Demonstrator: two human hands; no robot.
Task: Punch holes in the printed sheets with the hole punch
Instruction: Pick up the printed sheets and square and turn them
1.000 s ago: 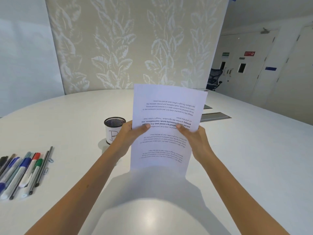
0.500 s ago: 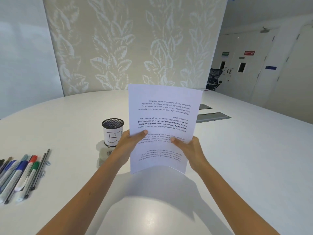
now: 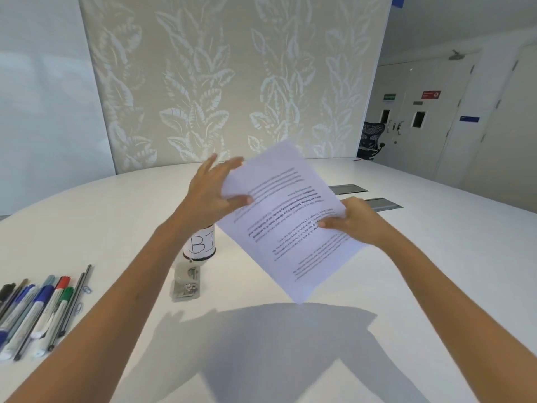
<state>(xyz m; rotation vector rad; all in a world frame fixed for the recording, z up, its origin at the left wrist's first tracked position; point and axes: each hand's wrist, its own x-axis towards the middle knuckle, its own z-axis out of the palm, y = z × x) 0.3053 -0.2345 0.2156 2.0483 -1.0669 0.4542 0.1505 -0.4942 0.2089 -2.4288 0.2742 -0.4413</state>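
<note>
The white bench (image 3: 406, 286) carries everything. Above it, tilted in the air, the printed sheets (image 3: 290, 222) are pinched at the left edge by the left hand (image 3: 212, 193) and at the right by the right hand (image 3: 357, 222). The pen cup (image 3: 202, 242) stands behind the hole punch (image 3: 186, 282); markers (image 3: 37, 312) lie far left.

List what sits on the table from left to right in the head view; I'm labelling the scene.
Row of markers and pens → paper clips → hole punch → labelled pen cup → printed sheets, held above the table in both hands.
</note>
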